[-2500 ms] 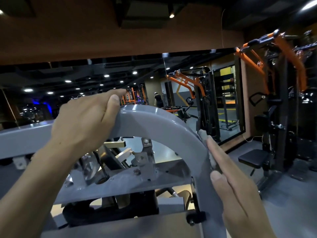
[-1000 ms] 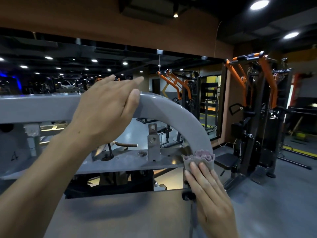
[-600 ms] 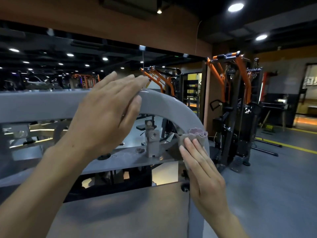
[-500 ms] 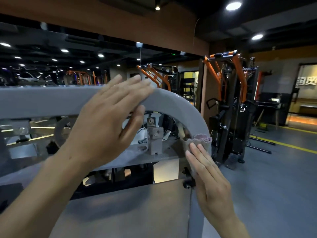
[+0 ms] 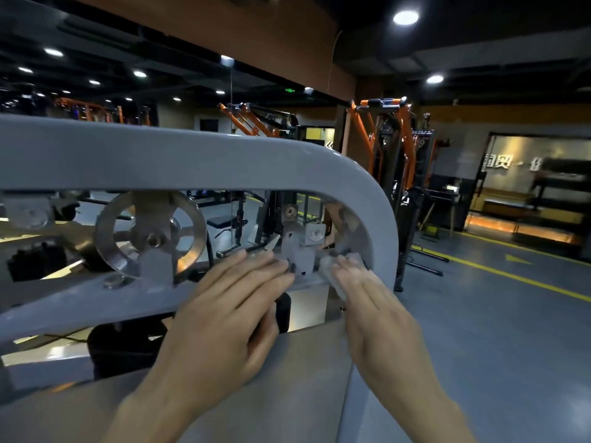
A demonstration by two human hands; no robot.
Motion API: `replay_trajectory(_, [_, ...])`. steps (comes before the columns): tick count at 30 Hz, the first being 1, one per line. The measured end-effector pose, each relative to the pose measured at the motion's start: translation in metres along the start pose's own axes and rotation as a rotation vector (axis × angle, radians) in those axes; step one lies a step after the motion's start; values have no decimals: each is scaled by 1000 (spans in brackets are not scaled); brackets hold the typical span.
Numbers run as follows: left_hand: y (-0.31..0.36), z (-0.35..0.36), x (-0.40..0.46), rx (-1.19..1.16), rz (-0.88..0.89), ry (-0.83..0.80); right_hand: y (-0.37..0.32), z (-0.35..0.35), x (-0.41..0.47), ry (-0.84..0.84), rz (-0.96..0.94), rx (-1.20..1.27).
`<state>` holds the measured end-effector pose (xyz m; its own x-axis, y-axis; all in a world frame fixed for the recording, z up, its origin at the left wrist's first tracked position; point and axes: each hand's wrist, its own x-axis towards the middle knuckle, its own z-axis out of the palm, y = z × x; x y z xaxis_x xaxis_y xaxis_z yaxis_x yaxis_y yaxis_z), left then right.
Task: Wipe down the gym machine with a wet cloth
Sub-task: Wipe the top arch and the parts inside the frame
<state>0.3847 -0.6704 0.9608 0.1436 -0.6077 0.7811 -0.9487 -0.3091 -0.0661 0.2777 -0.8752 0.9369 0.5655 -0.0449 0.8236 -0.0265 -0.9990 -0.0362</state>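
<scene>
The gym machine's grey curved frame tube [image 5: 198,158] arches across the head view and bends down at the right. Below it a grey cross plate [image 5: 80,302] carries a metal pulley wheel [image 5: 150,233] and a small bracket [image 5: 300,251]. My left hand [image 5: 230,311] rests flat on the cross plate with straight fingers, fingertips near the bracket. My right hand [image 5: 374,308] presses a pale, blurred cloth [image 5: 339,266] with straight fingers against the inner corner of the frame, right of the bracket. Most of the cloth is hidden under the fingers.
An orange and black machine [image 5: 390,161] stands behind to the right. A wall mirror [image 5: 160,91] behind the frame reflects more machines and ceiling lights. Grey floor with a yellow line [image 5: 518,276] stretches to the right.
My left hand came off the top of the curved tube and dropped to the cross plate. My right hand slid the cloth down and inward from the tube's bend to the inner corner.
</scene>
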Motion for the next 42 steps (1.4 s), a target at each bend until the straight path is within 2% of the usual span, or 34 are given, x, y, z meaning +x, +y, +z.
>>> replay_trajectory(3, [1, 2, -3, 25, -47, -25, -12, -16, 10, -123, 45, -105])
replay_trajectory(6, [4, 5, -5, 72, -87, -54, -23, -32, 29, -360, 107, -179])
replay_trajectory(8, [5, 6, -6, 85, -109, -66, -27, -40, 46, -503, 141, -156])
replay_trajectory(18, [7, 7, -5, 122, -152, -75, -30, -30, 107, -941, 244, -131])
replay_trajectory(23, [7, 7, -4, 150, -143, -77, -34, -48, 68, -799, 130, -207])
replay_trajectory(27, [8, 11, -3, 192, -145, -94, -37, -66, 49, -796, 97, -187])
replay_trajectory(36, [8, 12, -2, 207, -144, -108, -30, -24, 103, -957, 171, -318])
replay_trajectory(42, [9, 11, -2, 221, -151, -120, -31, -51, 57, -761, 107, -204])
